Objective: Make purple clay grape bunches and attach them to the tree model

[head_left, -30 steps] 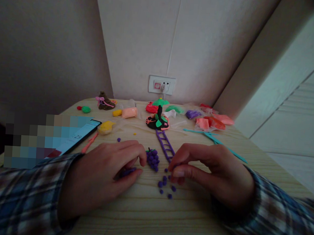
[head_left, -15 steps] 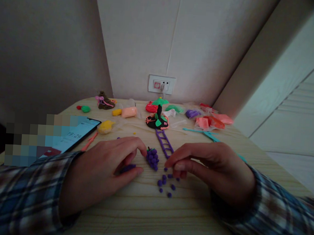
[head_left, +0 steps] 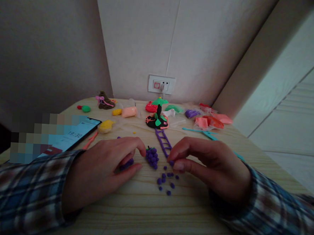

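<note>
My left hand [head_left: 104,169] rests on the wooden table [head_left: 145,216], its fingers curled round a lump of purple clay [head_left: 126,164]. Just right of it lies a small purple clay grape bunch [head_left: 152,157]. My right hand [head_left: 209,167] pinches a tiny purple clay ball [head_left: 171,163] between thumb and forefinger, close beside the bunch. Several loose purple balls [head_left: 165,182] lie on the table in front of the bunch. A purple clay ladder [head_left: 163,142] stretches away behind the bunch.
A phone [head_left: 73,135] lies at the left. Behind the ladder stands a black clay figure with green leaves [head_left: 157,120]. Coloured clay lumps and wrappers [head_left: 207,121] crowd the far edge, with a teal strip [head_left: 206,134]. A wall socket [head_left: 161,84] sits behind.
My right hand has lifted slightly and shifted toward the grape bunch with a small ball pinched. The left hand has barely moved.
</note>
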The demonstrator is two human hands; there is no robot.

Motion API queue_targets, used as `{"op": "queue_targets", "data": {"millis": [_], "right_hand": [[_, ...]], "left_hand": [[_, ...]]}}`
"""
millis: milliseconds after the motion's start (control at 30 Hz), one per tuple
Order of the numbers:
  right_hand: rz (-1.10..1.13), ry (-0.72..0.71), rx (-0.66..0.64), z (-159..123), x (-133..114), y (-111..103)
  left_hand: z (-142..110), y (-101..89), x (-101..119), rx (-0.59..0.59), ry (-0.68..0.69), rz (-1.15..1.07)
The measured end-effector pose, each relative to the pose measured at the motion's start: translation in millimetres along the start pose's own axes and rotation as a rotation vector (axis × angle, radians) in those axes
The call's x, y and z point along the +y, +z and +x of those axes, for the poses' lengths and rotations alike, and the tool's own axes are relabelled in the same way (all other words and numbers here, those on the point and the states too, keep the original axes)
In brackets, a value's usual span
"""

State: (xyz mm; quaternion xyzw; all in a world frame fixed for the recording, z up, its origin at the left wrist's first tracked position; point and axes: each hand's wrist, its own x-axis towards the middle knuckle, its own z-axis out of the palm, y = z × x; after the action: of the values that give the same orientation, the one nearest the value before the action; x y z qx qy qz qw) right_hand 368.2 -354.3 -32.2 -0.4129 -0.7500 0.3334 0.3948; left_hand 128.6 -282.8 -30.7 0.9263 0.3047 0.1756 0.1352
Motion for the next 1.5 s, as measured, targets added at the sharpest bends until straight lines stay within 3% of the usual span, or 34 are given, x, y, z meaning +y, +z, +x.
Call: {"op": "queue_targets", "data": {"millis": [167, 367, 533, 767, 967, 1133, 1367, 1500], "right_hand": [[-0.022, 0.056, 0.081, 0, -2, 6], [-0.143, 0.07, 0.085, -3, -13, 10], [-0.128, 0.092, 0.04, -2, -10, 7], [-0.07, -0.024, -0.026, -3, -1, 7], [-0.061, 0.021, -0.07, -3, -1, 1], [-0.083, 0.006, -0.006, -3, -3, 2], [0.041, 0.107, 0.003, -4, -5, 7], [-0.026, 0.036, 0.092, -2, -3, 5]], "left_hand": [[-1, 0.1, -3, 0.01, 0.039, -0.009], [-8, -1.0, 6, 0.076, 0.007, -0.047], [-10, -0.2, 10, 0.111, 0.019, -0.064], [-10, 0.0, 11, 0.139, 0.035, -0.085], [-9, -1.2, 13, 0.145, 0.044, -0.103], [-9, -2.0, 13, 0.148, 0.061, -0.089], [-10, 0.8, 11, 0.173, 0.08, -0.084], [-10, -0.1, 10, 0.163, 0.096, -0.073]]}}
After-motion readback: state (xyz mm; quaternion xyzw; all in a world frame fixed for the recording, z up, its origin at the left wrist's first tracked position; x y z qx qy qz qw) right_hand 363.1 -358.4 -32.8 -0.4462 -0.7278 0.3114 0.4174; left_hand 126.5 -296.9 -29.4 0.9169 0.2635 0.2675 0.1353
